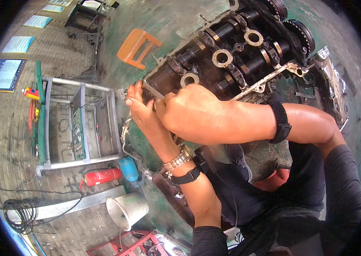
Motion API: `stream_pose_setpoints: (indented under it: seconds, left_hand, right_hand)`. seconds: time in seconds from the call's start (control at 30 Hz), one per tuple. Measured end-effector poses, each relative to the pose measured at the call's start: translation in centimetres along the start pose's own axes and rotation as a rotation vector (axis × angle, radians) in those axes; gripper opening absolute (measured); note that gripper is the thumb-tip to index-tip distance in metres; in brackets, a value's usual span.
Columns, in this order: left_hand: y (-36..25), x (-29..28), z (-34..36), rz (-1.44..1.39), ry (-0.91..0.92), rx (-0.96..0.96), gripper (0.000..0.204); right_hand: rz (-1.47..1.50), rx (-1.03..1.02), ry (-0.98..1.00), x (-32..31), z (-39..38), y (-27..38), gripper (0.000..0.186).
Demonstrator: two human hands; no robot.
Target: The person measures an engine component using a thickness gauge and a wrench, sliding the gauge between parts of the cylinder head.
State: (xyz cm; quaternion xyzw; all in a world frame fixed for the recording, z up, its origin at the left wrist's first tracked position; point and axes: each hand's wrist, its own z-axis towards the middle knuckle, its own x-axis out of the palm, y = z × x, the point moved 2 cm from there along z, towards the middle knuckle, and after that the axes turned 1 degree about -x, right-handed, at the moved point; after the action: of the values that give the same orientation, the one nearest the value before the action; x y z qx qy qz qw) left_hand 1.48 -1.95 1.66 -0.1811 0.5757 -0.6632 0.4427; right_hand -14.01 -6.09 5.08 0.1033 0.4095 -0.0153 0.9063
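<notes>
A dark engine cylinder head (206,55) with camshafts lies in front of me. At its near left corner my two hands meet. My left hand (143,110) is bent round something at that corner, its fingertips by the pale metal edge. My right hand (187,106) makes a closed fist right beside it, covering the near side of the head. What either hand grips is hidden behind the fingers. Round bearing-like rings (222,58) stand up between the camshafts, and toothed cam gears (300,36) sit at the far right end.
An orange stool (137,48) stands beyond the engine. To the left is a metal trolley (86,162) with a tool case (78,132). Near it are a red fire extinguisher (102,176), a blue cylinder (129,169), a white bucket (129,210) and coiled black cable (20,213).
</notes>
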Motion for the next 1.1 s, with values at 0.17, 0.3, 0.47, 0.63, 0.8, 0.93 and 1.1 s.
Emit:
stream_pose_setpoints:
  seconds: [0.17,0.3,0.47,0.63,0.8,0.93,1.1]
  left_hand:
    - [-0.2,-0.1,0.7,-0.19,-0.011,-0.152,0.093]
    - [1.2,-0.2,-0.4,-0.122,0.014,0.073,0.092]
    - [1.3,-0.3,-0.4,-0.024,0.061,0.109,0.082]
    - [0.5,0.0,-1.2,-0.056,-0.004,0.077,0.082]
    - [-0.1,0.1,-1.7,-0.103,-0.004,0.078,0.09]
    - [-0.4,0.2,-2.0,-0.095,-0.011,0.1,0.093]
    - [-0.4,0.2,-1.8,-0.09,0.01,0.125,0.093]
  right_hand:
    - [0.033,0.008,0.068,-0.4,0.5,-0.1,0.024]
    - [0.177,0.041,0.065,-1.1,0.9,-1.0,0.021]
    - [0.303,0.037,-0.053,-2.1,1.7,-3.1,0.01]
    - [0.369,0.171,-0.266,-3.1,2.7,-7.0,0.017]
    - [0.556,0.414,-0.197,-2.6,2.9,-9.3,0.022]
    - [0.595,0.501,-0.105,-1.6,2.9,-10.0,0.023]
    - [0.744,0.611,-0.014,-0.7,2.9,-10.3,0.021]
